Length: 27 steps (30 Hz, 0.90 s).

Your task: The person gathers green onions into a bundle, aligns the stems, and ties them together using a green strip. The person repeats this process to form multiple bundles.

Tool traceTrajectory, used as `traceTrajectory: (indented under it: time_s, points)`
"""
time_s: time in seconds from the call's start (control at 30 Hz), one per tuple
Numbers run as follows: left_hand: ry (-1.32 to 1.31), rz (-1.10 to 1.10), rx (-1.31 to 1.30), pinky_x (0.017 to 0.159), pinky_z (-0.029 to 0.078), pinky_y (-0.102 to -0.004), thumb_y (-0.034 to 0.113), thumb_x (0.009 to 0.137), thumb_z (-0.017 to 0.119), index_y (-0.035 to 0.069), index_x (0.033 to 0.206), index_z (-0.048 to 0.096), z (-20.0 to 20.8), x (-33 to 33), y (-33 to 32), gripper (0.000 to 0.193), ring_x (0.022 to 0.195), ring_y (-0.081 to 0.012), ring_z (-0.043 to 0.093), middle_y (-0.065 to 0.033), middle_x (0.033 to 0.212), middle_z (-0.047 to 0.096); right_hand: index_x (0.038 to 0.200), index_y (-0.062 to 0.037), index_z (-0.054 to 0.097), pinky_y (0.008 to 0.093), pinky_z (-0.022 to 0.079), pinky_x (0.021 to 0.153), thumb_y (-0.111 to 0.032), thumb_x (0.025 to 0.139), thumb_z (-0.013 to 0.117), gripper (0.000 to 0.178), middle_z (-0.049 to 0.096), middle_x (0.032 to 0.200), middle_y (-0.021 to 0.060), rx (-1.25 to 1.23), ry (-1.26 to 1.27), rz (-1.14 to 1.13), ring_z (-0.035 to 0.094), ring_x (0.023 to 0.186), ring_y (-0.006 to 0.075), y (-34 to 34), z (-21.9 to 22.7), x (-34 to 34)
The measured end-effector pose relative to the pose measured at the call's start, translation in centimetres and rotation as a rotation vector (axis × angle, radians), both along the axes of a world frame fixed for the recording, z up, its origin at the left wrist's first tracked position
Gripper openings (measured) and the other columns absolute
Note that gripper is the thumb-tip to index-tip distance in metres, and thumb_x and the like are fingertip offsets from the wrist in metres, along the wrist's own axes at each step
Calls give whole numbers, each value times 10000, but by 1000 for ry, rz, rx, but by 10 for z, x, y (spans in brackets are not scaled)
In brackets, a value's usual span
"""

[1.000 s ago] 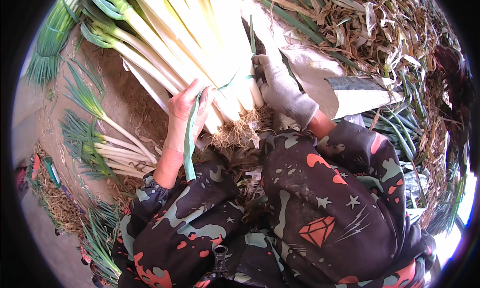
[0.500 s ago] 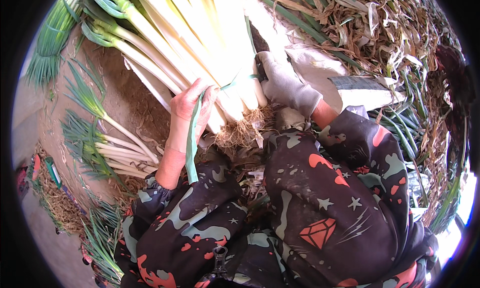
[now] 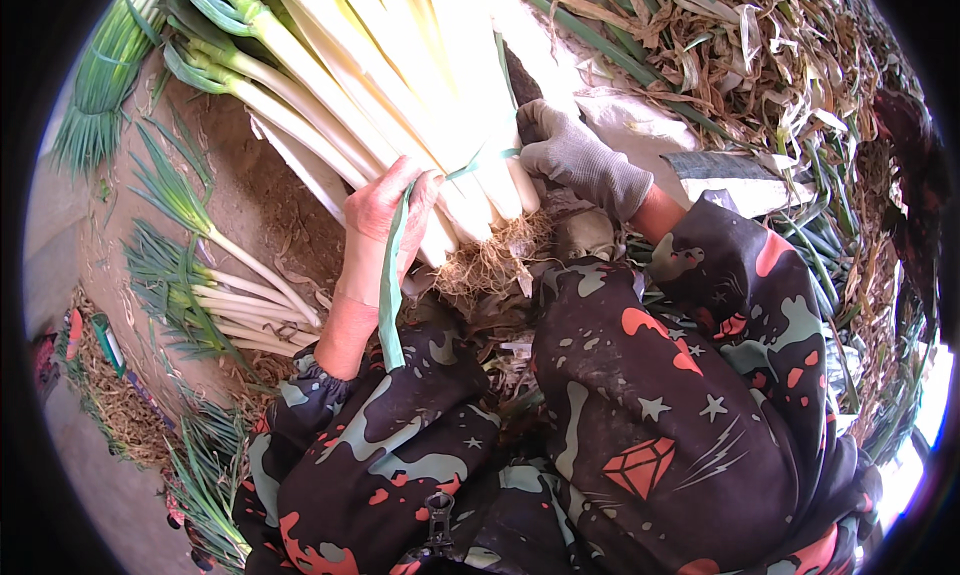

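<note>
A thick bundle of large green onions (image 3: pixel 400 105) lies before me, white stalks and brown roots (image 3: pixel 495 258) toward my knees. A flat green tie strip (image 3: pixel 476 163) crosses the stalks just above the roots. My bare left hand (image 3: pixel 385 210) is closed on the strip at the bundle's left side, with its loose end hanging over my wrist. On the right side, my right hand (image 3: pixel 572 155) in a grey knit glove is closed, where the strip runs to its fingers. Its fingertips are partly hidden.
Smaller green onions (image 3: pixel 245 310) lie on the soil at left, with a tied green bunch (image 3: pixel 100 105) at the far left. Dry leaves (image 3: pixel 740 55) pile up at the right, near a pale, dark-edged slab (image 3: pixel 740 185). My camouflage-patterned knees (image 3: pixel 650 405) are close below.
My right hand has shifted slightly and turned, its wrist moving a little right and its knuckles tilting. My left hand keeps its hold on the strip, and the bundle has hardly moved.
</note>
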<state>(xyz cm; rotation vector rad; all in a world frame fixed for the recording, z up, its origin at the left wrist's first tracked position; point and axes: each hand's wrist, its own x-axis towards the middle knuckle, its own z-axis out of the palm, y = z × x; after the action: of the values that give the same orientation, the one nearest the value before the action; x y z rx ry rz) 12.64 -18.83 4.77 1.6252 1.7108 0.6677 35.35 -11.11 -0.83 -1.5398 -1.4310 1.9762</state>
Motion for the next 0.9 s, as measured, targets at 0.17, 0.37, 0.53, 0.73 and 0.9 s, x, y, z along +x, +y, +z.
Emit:
traceTrajectory:
  time_s: [0.17,0.37,0.53,0.73,0.9]
  points:
    - [-30,17,40,578,419,-233,92,908,694,9,968,654,-1,0,0,110,621,-85,477,-51,660,507,1113,53,565,252,507,728,-88,749,691,410,631,955,66,-94,-25,-30,594,841,120,0,0,-4]
    - [-14,15,79,582,427,-232,85,902,696,2,978,666,-5,0,-1,116,618,-88,490,-61,653,517,1066,42,581,263,501,736,-56,774,647,316,629,892,74,151,-113,-15,605,809,147,-8,0,-7]
    - [-32,27,59,582,427,-233,68,893,698,1,976,667,-8,0,-1,110,618,-89,498,-55,649,518,1025,30,579,351,501,698,-63,869,589,182,626,877,186,721,-371,89,634,811,275,-24,-2,-8]
    - [-106,32,65,585,418,-233,78,902,687,3,963,662,-4,3,0,99,614,-92,479,-63,657,500,1035,31,586,400,514,655,-46,884,561,172,631,812,182,845,-368,99,637,701,325,-25,20,-13]
    - [1,-10,-19,587,409,-227,75,919,667,-2,942,640,3,3,1,84,619,-94,455,-69,685,470,1074,39,580,283,544,615,-32,846,572,238,628,798,98,66,118,-239,628,685,152,-27,71,3]
